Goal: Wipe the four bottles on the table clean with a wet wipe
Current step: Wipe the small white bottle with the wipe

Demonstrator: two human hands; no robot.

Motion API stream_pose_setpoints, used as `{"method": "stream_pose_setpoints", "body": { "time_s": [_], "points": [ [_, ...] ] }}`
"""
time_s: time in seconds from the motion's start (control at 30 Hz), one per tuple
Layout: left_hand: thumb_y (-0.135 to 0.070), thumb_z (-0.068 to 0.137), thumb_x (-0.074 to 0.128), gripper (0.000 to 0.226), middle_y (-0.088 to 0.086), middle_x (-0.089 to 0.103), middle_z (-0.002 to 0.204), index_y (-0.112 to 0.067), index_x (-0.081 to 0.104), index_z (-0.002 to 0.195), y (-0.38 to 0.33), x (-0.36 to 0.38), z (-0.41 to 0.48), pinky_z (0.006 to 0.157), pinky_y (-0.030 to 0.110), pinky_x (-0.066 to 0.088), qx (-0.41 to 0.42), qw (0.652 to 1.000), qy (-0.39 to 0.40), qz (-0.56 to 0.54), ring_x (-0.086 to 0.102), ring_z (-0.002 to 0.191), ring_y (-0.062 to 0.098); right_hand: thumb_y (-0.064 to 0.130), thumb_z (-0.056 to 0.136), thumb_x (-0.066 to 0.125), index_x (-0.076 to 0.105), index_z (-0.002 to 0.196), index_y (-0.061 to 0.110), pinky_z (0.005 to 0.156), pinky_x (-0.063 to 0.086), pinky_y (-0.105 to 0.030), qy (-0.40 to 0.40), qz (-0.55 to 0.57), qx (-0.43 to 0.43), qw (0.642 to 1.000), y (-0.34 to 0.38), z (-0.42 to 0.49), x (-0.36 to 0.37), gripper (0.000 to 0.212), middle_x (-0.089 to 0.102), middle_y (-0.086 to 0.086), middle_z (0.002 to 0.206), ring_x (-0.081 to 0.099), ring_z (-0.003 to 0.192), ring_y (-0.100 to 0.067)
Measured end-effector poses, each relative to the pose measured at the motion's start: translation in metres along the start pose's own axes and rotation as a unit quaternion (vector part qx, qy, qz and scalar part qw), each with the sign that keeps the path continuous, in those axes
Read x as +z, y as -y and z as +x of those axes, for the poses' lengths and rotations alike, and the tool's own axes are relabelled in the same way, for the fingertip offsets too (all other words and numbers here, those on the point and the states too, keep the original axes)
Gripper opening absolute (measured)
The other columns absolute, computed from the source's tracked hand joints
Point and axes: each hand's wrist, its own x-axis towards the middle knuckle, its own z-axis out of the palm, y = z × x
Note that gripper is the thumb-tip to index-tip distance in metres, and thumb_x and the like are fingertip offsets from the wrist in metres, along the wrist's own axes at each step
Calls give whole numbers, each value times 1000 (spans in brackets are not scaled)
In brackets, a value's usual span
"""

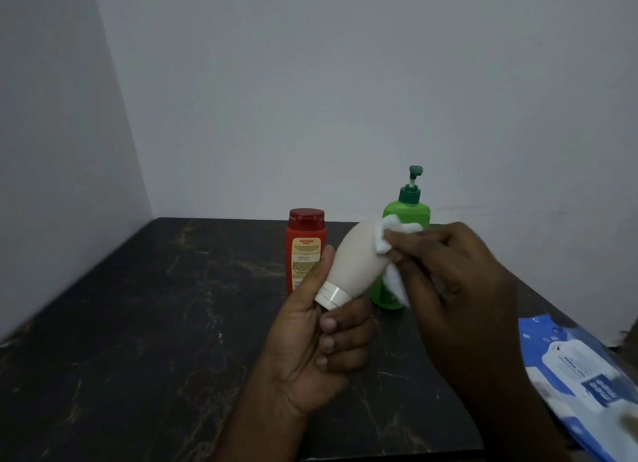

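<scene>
My left hand [317, 340] grips a beige bottle [352, 261] by its white cap end, holding it tilted above the dark table [138, 323] with its base pointing up and away. Against the bottle's upper right side my right hand [455, 282] presses a white wet wipe [386, 233], fingers curled round it. Behind the beige bottle a red bottle [303, 247] with a yellow label stands upright. To its right stands a green pump bottle [411, 209], partly hidden by the beige bottle and my right hand. A fourth bottle is not in view.
A blue and white pack of wet wipes [580, 375] lies at the table's right edge. Grey walls close in behind and to the left of the table. The table's left and front parts show bare dark marbled surface.
</scene>
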Motion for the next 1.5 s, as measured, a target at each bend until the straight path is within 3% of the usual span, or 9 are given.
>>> {"method": "stream_pose_setpoints", "body": {
  "time_s": [0.17, 0.43, 0.6, 0.7, 0.83, 1.03, 1.13, 1.23, 1.5],
  "points": [
    [-57, 97, 43, 59, -3, 52, 46, -7, 65, 120, -3, -8, 0, 33, 16, 21, 20, 1000, -9, -20, 49, 34, 5, 18, 94, 56, 76, 111, 10, 70, 44, -16, 166, 58, -95, 980, 13, -3, 1, 27, 58, 0, 91, 56, 82, -9],
    [-51, 94, 58, 62, -2, 46, 48, -4, 57, 133, 3, 2, -2, 34, 16, 20, -5, 1000, -8, 22, 43, 34, 5, 6, 92, 67, 75, 112, 8, 81, 38, -3, -27, -17, 26, 999, -6, 1, -2, 21, 66, -6, 98, 57, 87, -6],
    [-50, 94, 57, 62, -2, 46, 49, -2, 52, 132, 3, 5, 0, 34, 16, 20, -20, 1000, 14, -1, 28, 36, 6, 14, 94, 66, 73, 113, 12, 82, 50, -15, -52, 113, 89, 988, -6, 1, -1, 20, 69, -4, 102, 65, 96, -7],
    [-54, 97, 49, 51, -2, 46, 49, -5, 58, 100, 4, 2, 3, 32, 17, 21, 0, 1000, 12, -26, 39, 34, 6, 8, 89, 64, 75, 110, 12, 81, 46, -12, 10, 88, 37, 995, 2, 0, 1, 24, 63, -1, 99, 61, 93, -7],
    [-58, 98, 38, 59, -2, 54, 51, -9, 70, 104, 2, -5, 3, 33, 16, 28, 15, 999, 22, -47, 53, 38, 6, 18, 92, 60, 75, 111, 16, 75, 39, -5, 166, 41, -63, 983, 7, -3, 3, 24, 51, 11, 94, 53, 84, -1],
    [-54, 94, 56, 52, 3, 42, 57, -8, 60, 119, 8, 5, 0, 36, 18, 25, 55, 986, -73, 139, 40, 39, 8, 10, 87, 65, 76, 108, 12, 78, 39, -5, 60, -20, -1, 998, -4, 1, -6, 23, 63, -1, 95, 54, 86, -5],
    [-45, 89, 62, 59, 8, 49, 68, -1, 53, 128, 8, 7, -3, 42, 23, 29, 35, 982, -62, 173, 42, 51, 14, 8, 93, 68, 75, 110, 8, 81, 38, -2, -1, -40, 41, 998, -10, 3, -9, 19, 68, -8, 100, 59, 87, -11],
    [-35, 85, 56, 52, 11, 55, 75, -21, 59, 135, 6, 11, -7, 50, 27, 28, 42, 975, -22, 217, 43, 59, 16, 7, 91, 68, 74, 111, 5, 83, 37, 0, -37, -47, 53, 997, -10, 3, -11, 21, 68, -11, 100, 60, 87, -13],
    [-36, 94, 55, 47, 8, 60, 78, -29, 54, 140, -1, 18, -15, 52, 29, 40, 143, 901, -90, 399, 50, 59, 13, 8, 87, 67, 76, 109, 14, 81, 42, -8, 133, 57, -61, 988, -1, 5, -19, 25, 61, 2, 98, 59, 92, -4]
  ]
}}
